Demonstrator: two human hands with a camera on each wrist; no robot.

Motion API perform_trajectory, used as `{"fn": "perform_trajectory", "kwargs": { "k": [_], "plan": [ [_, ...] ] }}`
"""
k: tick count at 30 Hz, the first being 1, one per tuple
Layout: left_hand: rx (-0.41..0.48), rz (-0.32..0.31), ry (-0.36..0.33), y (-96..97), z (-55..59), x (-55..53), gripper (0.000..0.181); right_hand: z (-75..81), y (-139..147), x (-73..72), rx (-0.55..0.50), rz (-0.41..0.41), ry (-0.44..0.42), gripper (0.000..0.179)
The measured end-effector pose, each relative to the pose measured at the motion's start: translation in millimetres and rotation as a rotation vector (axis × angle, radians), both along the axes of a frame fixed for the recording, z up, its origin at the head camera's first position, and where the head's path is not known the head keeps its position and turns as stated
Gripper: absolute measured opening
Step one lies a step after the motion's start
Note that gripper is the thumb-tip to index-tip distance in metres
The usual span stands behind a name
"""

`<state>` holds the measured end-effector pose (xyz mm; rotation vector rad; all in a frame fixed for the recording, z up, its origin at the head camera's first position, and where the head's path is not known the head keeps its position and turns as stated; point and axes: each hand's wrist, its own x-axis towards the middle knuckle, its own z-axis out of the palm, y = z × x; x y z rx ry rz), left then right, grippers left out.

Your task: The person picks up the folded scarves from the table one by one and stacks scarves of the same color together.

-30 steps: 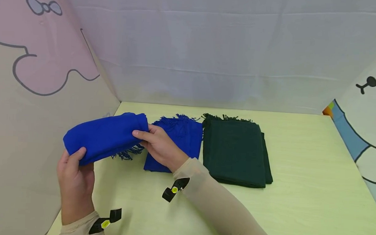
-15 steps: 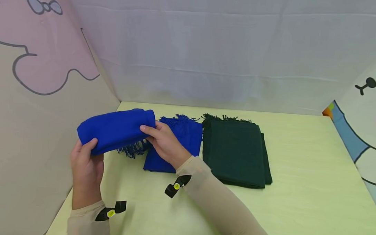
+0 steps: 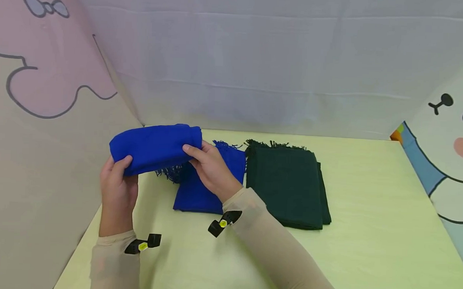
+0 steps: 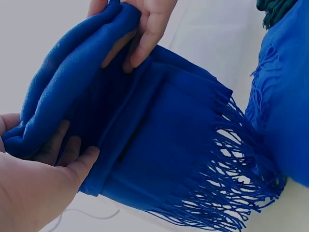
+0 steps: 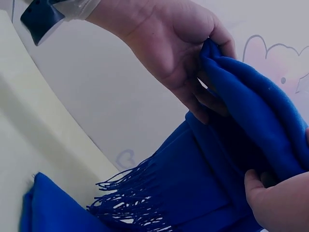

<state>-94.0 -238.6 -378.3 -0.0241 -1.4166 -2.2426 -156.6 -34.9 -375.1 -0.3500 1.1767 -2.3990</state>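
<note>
A folded blue scarf (image 3: 158, 146) with a fringed end is held in the air over the table's left side. My left hand (image 3: 119, 191) grips its left end, thumb on the near face and fingers tucked into the fold, as the left wrist view shows. At the other end my right hand (image 3: 213, 167) pinches the scarf (image 5: 260, 106) between thumb and fingers. Its fringe (image 4: 222, 179) hangs down below the fold. Behind the right hand lies a second folded blue scarf (image 3: 199, 196) on the table, partly covered by the hand and the raised scarf.
To the right, a folded dark green scarf (image 3: 283, 184) lies beside the second blue one, fringe toward the back. The pale yellow table (image 3: 386, 218) meets a white cloth backdrop (image 3: 257, 69). Printed side panels (image 3: 36, 154) stand left and right.
Both hands have carried the raised blue scarf to the right and farther toward the back, so it covers more of the second blue scarf. The scarves on the table stay put.
</note>
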Motion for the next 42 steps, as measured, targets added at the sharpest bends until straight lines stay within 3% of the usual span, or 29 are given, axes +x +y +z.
{"fn": "perform_trajectory", "kwargs": {
  "k": [8, 18, 24, 35, 42],
  "plan": [
    [0.018, -0.07, 0.009, 11.8, 10.0, -21.4, 0.038, 7.6, 17.5, -6.5, 0.002, -0.065, 0.07, 0.042],
    [-0.018, -0.142, 0.031, 31.4, 18.2, -46.5, 0.027, 12.8, 36.7, -18.4, -0.062, -0.144, 0.051, 0.039],
    [-0.023, -0.193, 0.044, 44.7, 22.0, -56.1, 0.027, 14.6, 48.9, -23.3, -0.113, -0.184, 0.049, 0.03],
    [-0.02, -0.236, 0.081, 62.6, 32.6, -81.0, 0.026, 23.6, 64.4, -38.7, -0.139, -0.256, 0.064, 0.045],
    [0.001, -0.233, 0.132, 69.1, 38.3, -97.2, 0.024, 26.1, 73.0, -54.8, -0.155, -0.221, 0.112, 0.052]
  ]
}}
